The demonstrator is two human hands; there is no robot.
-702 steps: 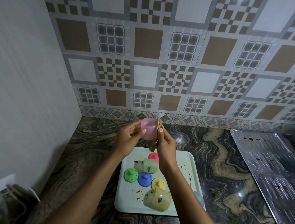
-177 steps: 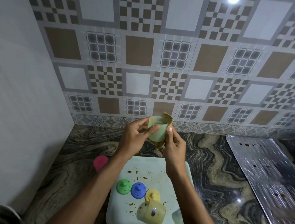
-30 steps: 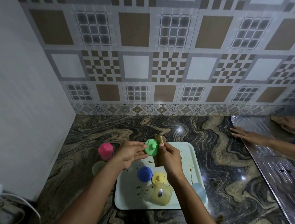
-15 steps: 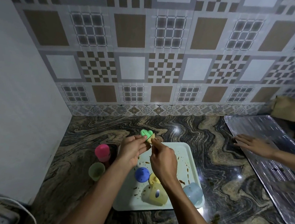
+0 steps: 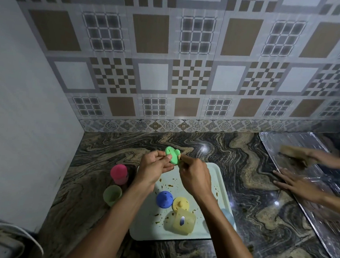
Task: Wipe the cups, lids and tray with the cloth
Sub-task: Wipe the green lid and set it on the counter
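Observation:
My left hand [image 5: 155, 168] holds a green lid [image 5: 172, 156] above the far edge of the pale tray [image 5: 216, 173]. My right hand [image 5: 194, 175] presses a small tan cloth [image 5: 180, 156] against the lid; the cloth is almost hidden by my fingers. On the stained tray lie a blue lid [image 5: 164, 199], a yellow lid [image 5: 181, 204], a yellow cup [image 5: 180, 221] on its side and a light blue cup [image 5: 228, 216] behind my right forearm. A pink cup [image 5: 118, 174] with its lid on and a green cup [image 5: 112, 195] stand on the counter left of the tray.
The dark marbled counter [image 5: 248, 186] meets a tiled wall behind and a plain white wall on the left. At the right another person's hands [image 5: 297, 184] wipe a foil-covered sheet [image 5: 310, 190] with a cloth. A white cable [image 5: 22, 237] lies at the bottom left.
My hands stay at the green lid and turn it against the cloth. The other person's far hand has come down onto the foil sheet with a cloth.

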